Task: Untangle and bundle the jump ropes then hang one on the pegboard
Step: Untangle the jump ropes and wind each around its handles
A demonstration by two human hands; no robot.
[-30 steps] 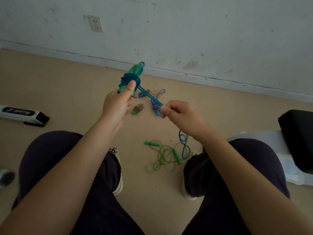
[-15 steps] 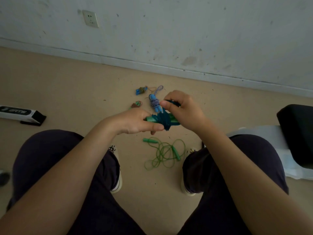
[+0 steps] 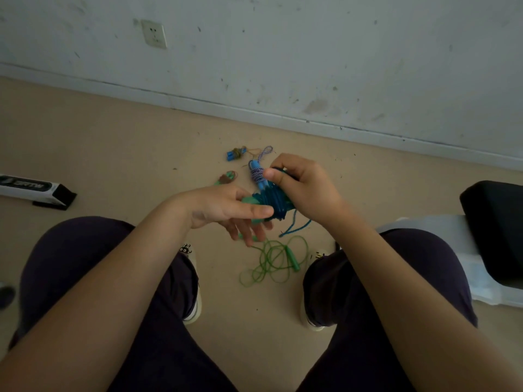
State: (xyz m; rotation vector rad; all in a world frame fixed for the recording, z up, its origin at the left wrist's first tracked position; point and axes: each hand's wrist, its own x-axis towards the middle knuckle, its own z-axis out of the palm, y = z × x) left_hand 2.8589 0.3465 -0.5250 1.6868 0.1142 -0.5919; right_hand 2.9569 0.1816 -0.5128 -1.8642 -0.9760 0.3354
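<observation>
Head view: right hand (image 3: 308, 190) pinches the blue rope bundle (image 3: 273, 203) from 2 o'clock, left hand (image 3: 226, 209) has fingers spread against its 8 o'clock side; green rope (image 3: 276, 258) lies loose on the floor (image 3: 113, 154) below.

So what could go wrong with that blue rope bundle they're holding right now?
The tail of the blue rope hangs free below the wound bundle, so the coils could loosen if the right hand eases its grip. The left hand has straight fingers, giving little backup. The dangling tail could also snag the loose green rope on the floor.
</observation>
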